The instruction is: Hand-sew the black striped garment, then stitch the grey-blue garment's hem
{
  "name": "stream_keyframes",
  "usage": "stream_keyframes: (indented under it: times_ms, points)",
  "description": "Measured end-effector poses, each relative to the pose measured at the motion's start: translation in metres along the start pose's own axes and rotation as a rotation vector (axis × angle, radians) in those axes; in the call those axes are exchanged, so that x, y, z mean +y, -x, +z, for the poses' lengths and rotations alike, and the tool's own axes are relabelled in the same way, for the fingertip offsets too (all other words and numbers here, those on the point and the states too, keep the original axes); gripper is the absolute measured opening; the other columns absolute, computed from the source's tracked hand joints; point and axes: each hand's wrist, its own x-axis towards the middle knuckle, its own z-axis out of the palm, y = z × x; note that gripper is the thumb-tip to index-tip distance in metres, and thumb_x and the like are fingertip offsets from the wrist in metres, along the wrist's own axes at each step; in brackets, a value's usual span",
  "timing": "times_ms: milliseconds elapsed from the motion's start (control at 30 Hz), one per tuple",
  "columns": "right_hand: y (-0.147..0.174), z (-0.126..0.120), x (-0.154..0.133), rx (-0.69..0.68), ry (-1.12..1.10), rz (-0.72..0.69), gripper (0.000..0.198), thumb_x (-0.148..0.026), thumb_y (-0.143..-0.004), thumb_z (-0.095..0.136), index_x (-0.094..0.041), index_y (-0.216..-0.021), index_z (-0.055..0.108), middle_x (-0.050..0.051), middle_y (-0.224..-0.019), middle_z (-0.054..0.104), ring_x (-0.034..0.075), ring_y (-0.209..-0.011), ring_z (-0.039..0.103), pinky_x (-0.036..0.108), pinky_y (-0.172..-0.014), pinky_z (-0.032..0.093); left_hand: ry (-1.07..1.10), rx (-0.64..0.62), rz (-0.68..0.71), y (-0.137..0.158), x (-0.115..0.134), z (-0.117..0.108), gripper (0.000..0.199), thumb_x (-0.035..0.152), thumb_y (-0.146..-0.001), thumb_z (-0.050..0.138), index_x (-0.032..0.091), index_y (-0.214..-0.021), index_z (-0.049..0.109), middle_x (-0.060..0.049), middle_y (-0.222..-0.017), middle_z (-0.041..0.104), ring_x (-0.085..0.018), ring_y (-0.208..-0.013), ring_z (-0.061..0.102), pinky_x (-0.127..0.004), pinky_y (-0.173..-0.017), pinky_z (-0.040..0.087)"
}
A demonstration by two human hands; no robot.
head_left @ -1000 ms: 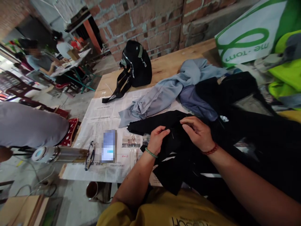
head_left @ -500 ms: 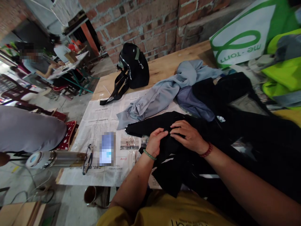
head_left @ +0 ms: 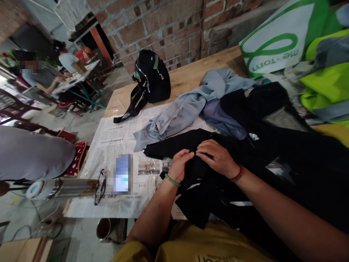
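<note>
A black garment [head_left: 182, 143] lies spread over the newspaper-covered table in front of me. My left hand [head_left: 179, 165] wears a green bead bracelet and pinches the dark cloth between thumb and fingers. Close beside it, my right hand [head_left: 215, 156], with a red bead bracelet, grips the same cloth, its fingertips almost meeting my left thumb. Anything small between the fingertips is too fine to make out. Behind the black cloth stretches a crumpled grey garment [head_left: 177, 114], with a darker blue-grey cloth [head_left: 225, 118] against it.
Left on the newspaper [head_left: 100, 142] are a phone [head_left: 122, 174], glasses [head_left: 100, 186] and a steel flask [head_left: 71, 187]. A black bag [head_left: 155, 78] sits at the back. A green-white bag [head_left: 275, 40] and yellow vest [head_left: 327, 80] are right. People [head_left: 40, 74] sit at a far table.
The view has shifted slightly, so the background sits a little further left. Both hands keep nearly the same pinch on the black garment.
</note>
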Motion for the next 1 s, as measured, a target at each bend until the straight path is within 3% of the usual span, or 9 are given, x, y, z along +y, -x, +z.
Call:
stream_keyframes:
  times_ms: [267, 467, 767, 867, 1000]
  points:
    - [0.004, -0.001, -0.007, 0.089, 0.069, -0.059, 0.009, -0.016, -0.082, 0.054, -0.021, -0.087, 0.060, 0.005, -0.084, 0.067, 0.018, -0.085, 0.060, 0.036, -0.075, 0.048, -0.087, -0.026, 0.059, -0.004, -0.008, -0.001, 0.030, 0.029, -0.053, 0.080, 0.014, -0.066, 0.058, 0.007, -0.057, 0.050, -0.003, -0.055, 0.041, -0.016, -0.055, 0.032]
    - [0.002, 0.000, -0.006, 0.003, 0.004, 0.066, 0.009, -0.019, -0.085, 0.051, -0.022, -0.087, 0.059, 0.004, -0.079, 0.065, 0.017, -0.078, 0.060, 0.034, -0.072, 0.050, -0.136, -0.054, 0.080, -0.002, -0.008, -0.001, 0.028, 0.032, -0.056, 0.078, 0.015, -0.068, 0.059, 0.005, -0.061, 0.053, -0.005, -0.058, 0.044, -0.018, -0.059, 0.036]
    - [0.003, -0.001, -0.016, 0.065, -0.033, 0.092, 0.010, -0.015, -0.085, 0.048, -0.023, -0.085, 0.054, 0.004, -0.077, 0.060, 0.016, -0.074, 0.058, 0.033, -0.066, 0.051, -0.186, -0.075, 0.034, -0.001, -0.007, 0.001, 0.035, 0.036, -0.053, 0.079, 0.014, -0.064, 0.054, 0.006, -0.055, 0.047, -0.004, -0.052, 0.037, -0.017, -0.052, 0.029]
    - [0.002, -0.006, -0.021, 0.084, -0.066, 0.073, 0.011, -0.014, -0.084, 0.048, -0.023, -0.085, 0.054, 0.004, -0.076, 0.059, 0.017, -0.073, 0.058, 0.033, -0.065, 0.051, -0.189, -0.020, 0.032, -0.003, -0.009, 0.002, 0.037, 0.036, -0.051, 0.080, 0.014, -0.062, 0.052, 0.007, -0.052, 0.045, -0.003, -0.049, 0.034, -0.018, -0.049, 0.025]
    - [0.000, -0.015, -0.025, 0.120, -0.097, 0.177, 0.006, -0.019, -0.083, 0.053, -0.025, -0.085, 0.055, 0.003, -0.078, 0.062, 0.017, -0.074, 0.060, 0.033, -0.066, 0.050, -0.197, 0.007, 0.007, -0.004, -0.011, 0.002, 0.036, 0.035, -0.052, 0.079, 0.014, -0.061, 0.051, 0.008, -0.049, 0.044, -0.003, -0.047, 0.033, -0.018, -0.046, 0.023]
